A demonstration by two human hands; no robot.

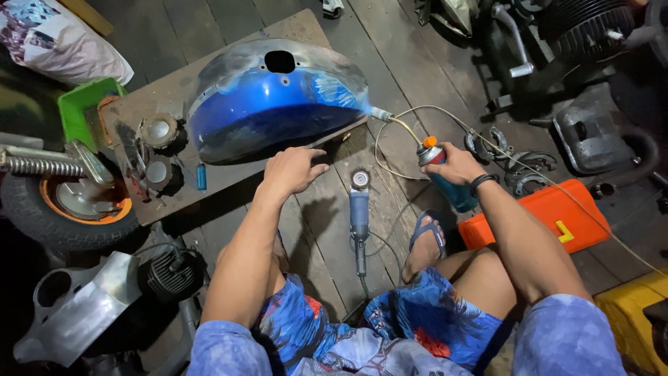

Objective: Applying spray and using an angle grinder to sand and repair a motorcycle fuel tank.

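Right hand [456,166] is gripping a blue gas canister [445,177] with an orange-capped torch head, fingers wrapped closed around it. The torch nozzle [380,114] is pointing at the right end of a blue motorcycle fuel tank [278,104]. The tank is lying on a flat wooden board [209,174] set on the plank floor. Left hand [292,169] is resting palm-down at the tank's lower edge, fingers loosely spread, holding nothing.

Progress, as a judgement: paint is looking burnt or stripped to grey along the tank's top and left side, while the front face and right part are mostly blue, so much stripping is left.

An angle grinder [359,209] is lying on the floor between the hands, untouched. An orange plastic case [543,216] with a yellow latch is sitting just right of the right forearm; a yellow container [633,313] is lower right. A green tray [80,111] is sitting left of the board, and a white patterned bag [56,38] is upper left. A small blue lighter [201,176] is lying on the board.
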